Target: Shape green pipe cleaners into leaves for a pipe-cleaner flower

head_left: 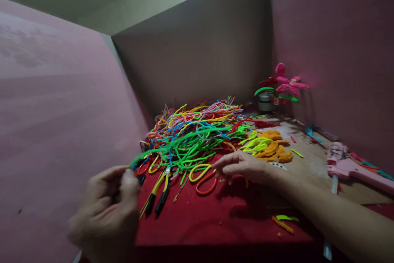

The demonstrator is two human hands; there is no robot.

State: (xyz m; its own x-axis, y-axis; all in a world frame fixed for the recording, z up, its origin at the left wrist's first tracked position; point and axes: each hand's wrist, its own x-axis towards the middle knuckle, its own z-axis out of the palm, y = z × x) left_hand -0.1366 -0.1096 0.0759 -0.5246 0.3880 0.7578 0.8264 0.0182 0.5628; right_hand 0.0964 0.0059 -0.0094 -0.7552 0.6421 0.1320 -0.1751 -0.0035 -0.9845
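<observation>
My left hand (109, 209) pinches one end of a long green pipe cleaner (181, 138) between thumb and fingers. The rest of it arcs up and rightward in front of the heap. Over the red cloth, my right hand (241, 166) has its fingers stretched and loosely apart, with nothing seen in them. Its fingertips are beside scissors (207, 192) with one yellow and one red handle loop; whether they touch is unclear. Pliers (158, 193) with yellow and black handles lie between the hands. Behind them spreads a heap of many-coloured pipe cleaners (197, 117).
Yellow and orange pipe-cleaner petals (275, 152) lie on a brown board (310, 168). A pink glue gun (341, 164) rests on the right. Pink pipe-cleaner flowers (291, 84) stand by the grey container (265, 102). Short offcuts (283, 224) lie near the table's front edge.
</observation>
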